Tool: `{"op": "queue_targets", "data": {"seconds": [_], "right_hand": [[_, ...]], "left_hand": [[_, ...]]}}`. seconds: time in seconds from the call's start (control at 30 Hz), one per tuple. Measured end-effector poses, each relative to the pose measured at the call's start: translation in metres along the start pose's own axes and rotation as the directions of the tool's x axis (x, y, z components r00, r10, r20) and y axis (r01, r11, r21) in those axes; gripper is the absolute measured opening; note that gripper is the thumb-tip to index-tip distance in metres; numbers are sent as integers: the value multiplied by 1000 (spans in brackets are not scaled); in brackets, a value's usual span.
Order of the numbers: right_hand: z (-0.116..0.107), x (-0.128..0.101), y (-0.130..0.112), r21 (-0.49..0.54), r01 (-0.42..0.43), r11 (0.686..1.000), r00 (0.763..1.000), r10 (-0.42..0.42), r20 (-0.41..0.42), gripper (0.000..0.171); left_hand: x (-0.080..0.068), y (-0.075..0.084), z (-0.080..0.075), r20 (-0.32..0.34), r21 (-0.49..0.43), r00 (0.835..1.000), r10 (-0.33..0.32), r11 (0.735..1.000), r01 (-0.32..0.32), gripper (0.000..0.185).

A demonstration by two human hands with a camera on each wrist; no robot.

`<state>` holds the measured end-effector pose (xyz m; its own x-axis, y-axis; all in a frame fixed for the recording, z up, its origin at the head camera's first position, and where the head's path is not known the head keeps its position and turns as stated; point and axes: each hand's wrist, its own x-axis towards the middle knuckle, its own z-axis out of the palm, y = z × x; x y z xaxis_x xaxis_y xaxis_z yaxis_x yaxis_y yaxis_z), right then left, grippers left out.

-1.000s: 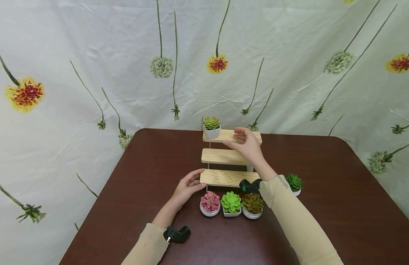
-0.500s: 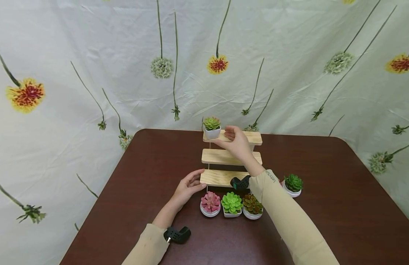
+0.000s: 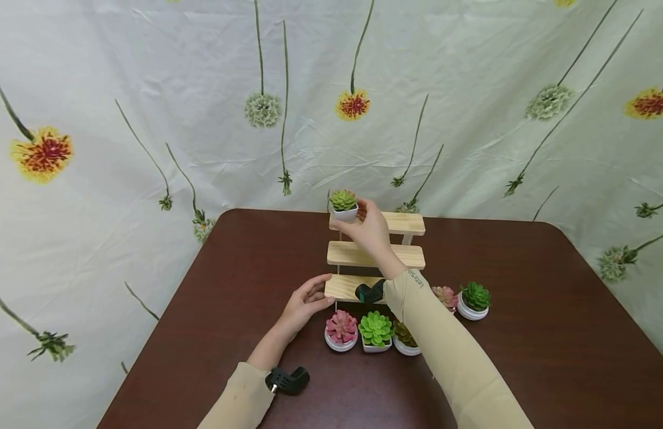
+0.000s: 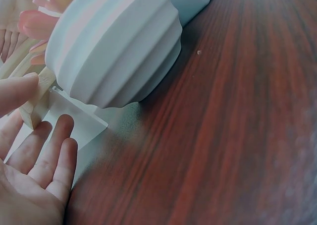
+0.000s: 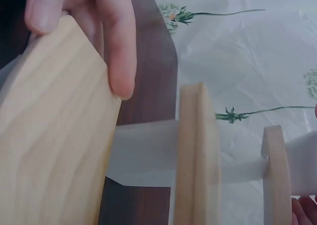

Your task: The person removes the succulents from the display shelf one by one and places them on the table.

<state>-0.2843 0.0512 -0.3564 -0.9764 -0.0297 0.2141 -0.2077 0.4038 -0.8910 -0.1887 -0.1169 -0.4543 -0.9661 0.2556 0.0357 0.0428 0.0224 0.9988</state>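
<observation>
A three-tier wooden stand stands mid-table. A green succulent in a white square pot sits at the left end of its top shelf. My right hand reaches over the shelves, and its fingertips curl against the pot's right side. My left hand holds the left end of the bottom shelf, thumb above and fingers below. In the right wrist view a thumb and a finger lie over that plank. The left wrist view shows my left hand beside a ribbed white pot.
In front of the stand sit a pink succulent, a bright green one and a red-brown one half hidden by my right sleeve. A pale pink succulent and a dark green one sit to the right. The brown table meets a flowered cloth behind.
My right hand slid left along the top shelf to the green succulent's pot. Its forearm now covers the red-brown succulent and uncovers the pale pink one. The left hand stayed put.
</observation>
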Motion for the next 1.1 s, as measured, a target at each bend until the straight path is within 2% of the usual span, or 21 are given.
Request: {"op": "queue_targets", "data": {"seconds": [0.3, 0.63, 1.1], "right_hand": [[13, 2, 1, -22, 11, 1000, 995, -13, -95, 81], [13, 1, 2, -32, 29, 999, 989, -34, -144, 66], [2, -7, 3, 61, 18, 998, 992, -10, -127, 66]], "left_hand": [[0, 0, 1, 4, -4, 1000, -5, 1000, 5, 51], [0, 0, 1, -2, -2, 1000, -7, 1000, 7, 52], [1, 1, 1, -1, -4, 1000, -11, 1000, 11, 51]]}}
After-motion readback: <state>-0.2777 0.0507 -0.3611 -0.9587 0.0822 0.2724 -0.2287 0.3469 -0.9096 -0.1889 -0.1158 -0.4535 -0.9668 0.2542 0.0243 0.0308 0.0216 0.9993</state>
